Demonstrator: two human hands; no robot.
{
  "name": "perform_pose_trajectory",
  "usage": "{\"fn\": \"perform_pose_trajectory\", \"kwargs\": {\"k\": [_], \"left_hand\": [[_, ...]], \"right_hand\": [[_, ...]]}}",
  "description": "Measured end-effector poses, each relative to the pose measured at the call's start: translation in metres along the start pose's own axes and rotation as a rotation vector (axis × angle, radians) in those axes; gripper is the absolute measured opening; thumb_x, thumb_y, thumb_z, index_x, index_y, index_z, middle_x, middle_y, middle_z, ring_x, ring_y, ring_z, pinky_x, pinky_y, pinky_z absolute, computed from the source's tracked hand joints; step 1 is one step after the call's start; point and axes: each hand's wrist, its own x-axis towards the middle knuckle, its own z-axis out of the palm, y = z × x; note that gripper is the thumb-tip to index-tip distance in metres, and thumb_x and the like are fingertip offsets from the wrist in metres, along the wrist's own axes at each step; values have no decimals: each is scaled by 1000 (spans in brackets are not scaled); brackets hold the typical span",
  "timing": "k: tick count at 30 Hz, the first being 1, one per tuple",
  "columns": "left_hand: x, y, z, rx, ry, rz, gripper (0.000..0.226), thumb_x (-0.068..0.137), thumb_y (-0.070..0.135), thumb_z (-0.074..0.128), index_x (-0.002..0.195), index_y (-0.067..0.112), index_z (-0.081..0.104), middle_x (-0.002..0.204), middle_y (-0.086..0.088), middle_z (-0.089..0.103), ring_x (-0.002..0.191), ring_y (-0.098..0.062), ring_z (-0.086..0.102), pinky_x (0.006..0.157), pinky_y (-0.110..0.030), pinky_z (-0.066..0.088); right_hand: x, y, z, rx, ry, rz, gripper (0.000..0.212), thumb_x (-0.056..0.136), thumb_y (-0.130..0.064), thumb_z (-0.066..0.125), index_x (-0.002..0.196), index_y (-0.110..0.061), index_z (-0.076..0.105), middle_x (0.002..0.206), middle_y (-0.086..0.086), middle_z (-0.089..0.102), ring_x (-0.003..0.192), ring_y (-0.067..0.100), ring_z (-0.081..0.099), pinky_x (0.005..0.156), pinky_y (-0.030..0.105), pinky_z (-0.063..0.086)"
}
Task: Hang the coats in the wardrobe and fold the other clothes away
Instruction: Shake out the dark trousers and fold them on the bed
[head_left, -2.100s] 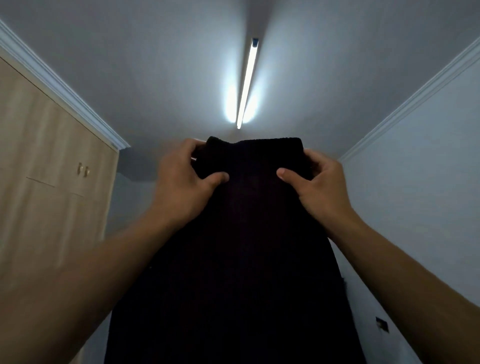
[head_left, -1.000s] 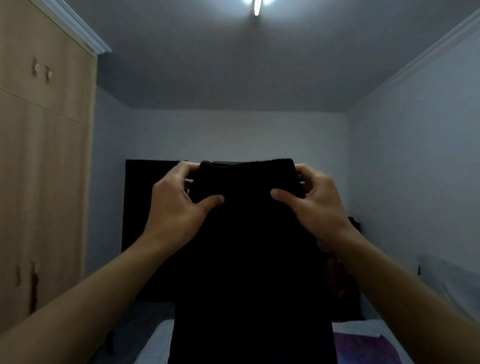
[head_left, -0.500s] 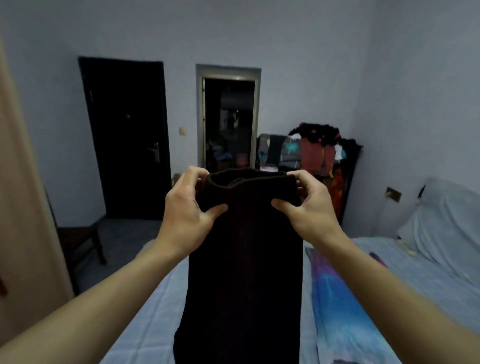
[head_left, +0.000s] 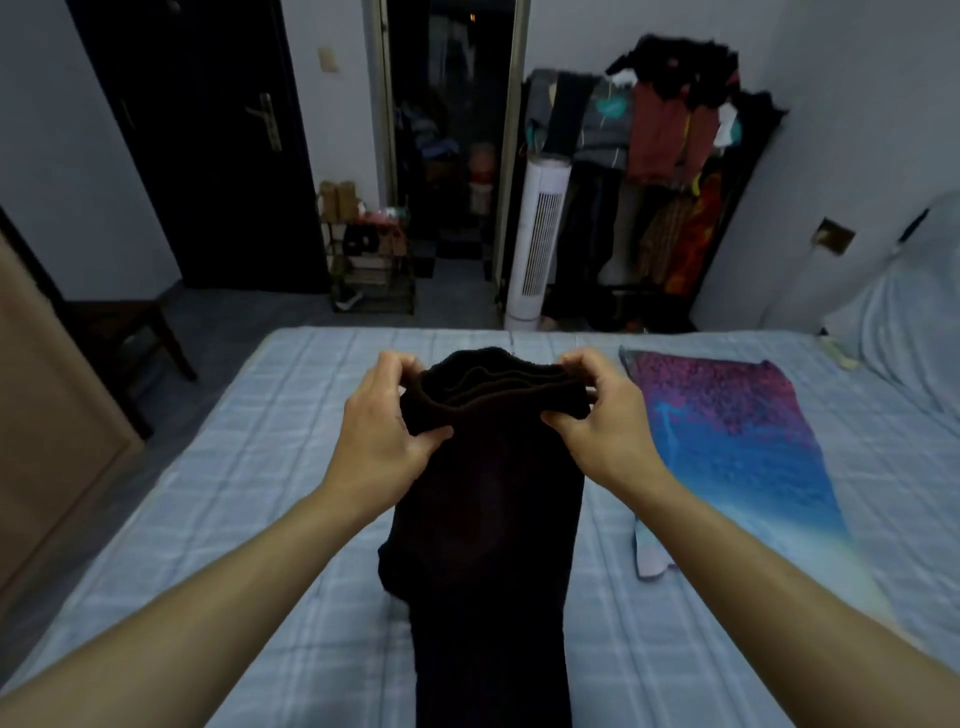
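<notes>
A long black knitted garment (head_left: 488, 545) hangs from both my hands over the bed (head_left: 249, 467). My left hand (head_left: 382, 431) pinches its left top corner, thumb in front. My right hand (head_left: 597, 415) grips the right top corner the same way. The top edge shows several folded layers. The lower part of the garment reaches down onto the bed towards me. At the left edge stands the light wooden wardrobe (head_left: 47, 441), doors shut.
A blue and purple cloth (head_left: 737, 452) lies flat on the bed to the right. Beyond the bed stand a white tower fan (head_left: 537, 244), a rack piled with clothes (head_left: 665, 140), a shoe shelf (head_left: 371, 254), a dark chair (head_left: 124, 332) and a pillow (head_left: 904, 317).
The view has swung from the ceiling down to the bed. My hands have lowered the black garment with the same grip, and its lower part now rests on the bed.
</notes>
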Motion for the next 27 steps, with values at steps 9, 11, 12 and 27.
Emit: {"fn": "perform_pose_trajectory", "kwargs": {"k": [9,11,12,27], "left_hand": [[-72,-24,35,27,-114,27,64,68,12,87,121,21,53,113,9,58,108,-10,56,93,-26,48],[-89,-20,36,49,-141,64,61,65,9,88,118,19,58,109,8,59,104,-12,57,90,-28,47],[-98,-16,35,55,-152,73,59,64,8,87,115,20,60,106,9,59,102,-11,56,88,-27,47],[-304,16,14,159,-326,69,51,62,12,84,100,26,54,102,14,49,93,-4,46,85,-11,37]], "right_hand": [[-72,54,11,-68,-82,5,34,70,2,74,87,-21,56,85,-7,59,84,11,58,78,19,46],[-92,58,5,-85,-109,19,35,68,2,74,87,-20,56,85,-8,58,84,9,57,77,18,44],[-103,58,2,-94,-125,27,35,67,2,74,87,-20,55,85,-8,58,84,8,56,76,16,43],[-297,39,-22,-216,-336,-133,36,65,3,60,87,-24,49,93,-13,47,85,8,49,74,26,45]]}}
